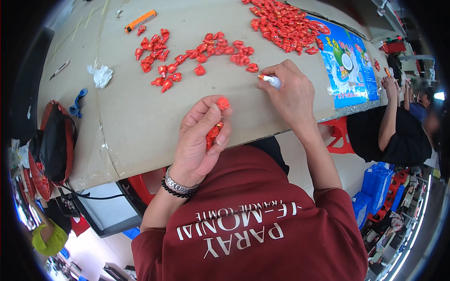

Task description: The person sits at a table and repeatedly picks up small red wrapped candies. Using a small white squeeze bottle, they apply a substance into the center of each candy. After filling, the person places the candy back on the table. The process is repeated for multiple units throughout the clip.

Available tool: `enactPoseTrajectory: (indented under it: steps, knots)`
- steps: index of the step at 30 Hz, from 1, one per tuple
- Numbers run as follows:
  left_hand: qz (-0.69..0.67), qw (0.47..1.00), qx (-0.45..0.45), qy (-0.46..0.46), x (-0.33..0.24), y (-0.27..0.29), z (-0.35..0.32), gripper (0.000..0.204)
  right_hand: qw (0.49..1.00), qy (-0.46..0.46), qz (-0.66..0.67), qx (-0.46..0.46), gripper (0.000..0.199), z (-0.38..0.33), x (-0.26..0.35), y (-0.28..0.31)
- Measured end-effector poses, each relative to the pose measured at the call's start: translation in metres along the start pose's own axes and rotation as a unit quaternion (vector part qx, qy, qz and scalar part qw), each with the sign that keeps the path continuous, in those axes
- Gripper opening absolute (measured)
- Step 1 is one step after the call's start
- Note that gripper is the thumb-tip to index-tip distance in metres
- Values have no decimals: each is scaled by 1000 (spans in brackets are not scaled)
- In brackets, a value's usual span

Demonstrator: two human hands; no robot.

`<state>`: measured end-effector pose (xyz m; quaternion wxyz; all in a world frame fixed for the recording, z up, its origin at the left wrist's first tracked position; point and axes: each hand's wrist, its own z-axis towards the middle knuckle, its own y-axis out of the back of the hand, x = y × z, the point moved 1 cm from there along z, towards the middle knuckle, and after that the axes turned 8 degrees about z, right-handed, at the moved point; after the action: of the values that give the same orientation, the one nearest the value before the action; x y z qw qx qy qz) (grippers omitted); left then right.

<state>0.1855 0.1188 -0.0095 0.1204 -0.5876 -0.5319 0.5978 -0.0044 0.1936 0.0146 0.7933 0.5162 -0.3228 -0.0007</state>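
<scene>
My left hand (197, 138) is closed over the near part of the table. Between thumb and forefinger it pinches a small red figurine-like piece (223, 103), and more red pieces with gold marks (214, 135) sit under its curled fingers. To the right, my right hand (294, 91) grips a white paint pen (273, 81) whose orange-gold tip points left, apart from the pinched piece. Beyond both hands, loose small red pieces (200, 70) lie scattered on the table. A dense heap of similar red pieces (286, 30) lies at the far right.
On the grey-brown tabletop (140, 112) are an orange box (140, 21), a craft knife (60, 68), crumpled tissue (100, 76) and a twisted blue strip (78, 102). A blue printed sheet (349, 65) covers the right side. Another person in black (384, 131) sits at right, near a red stool (338, 136).
</scene>
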Motion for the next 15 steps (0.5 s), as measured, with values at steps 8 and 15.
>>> enactPoseTrajectory:
  steps: [8,15]
  knots:
    - [55,998,-34,-23,4,-1,-2,17,961,-68,266,17,12,-12,15,14]
    - [124,991,-22,-54,5,-5,-5,16,924,6,366,112,18,-15,40,23]
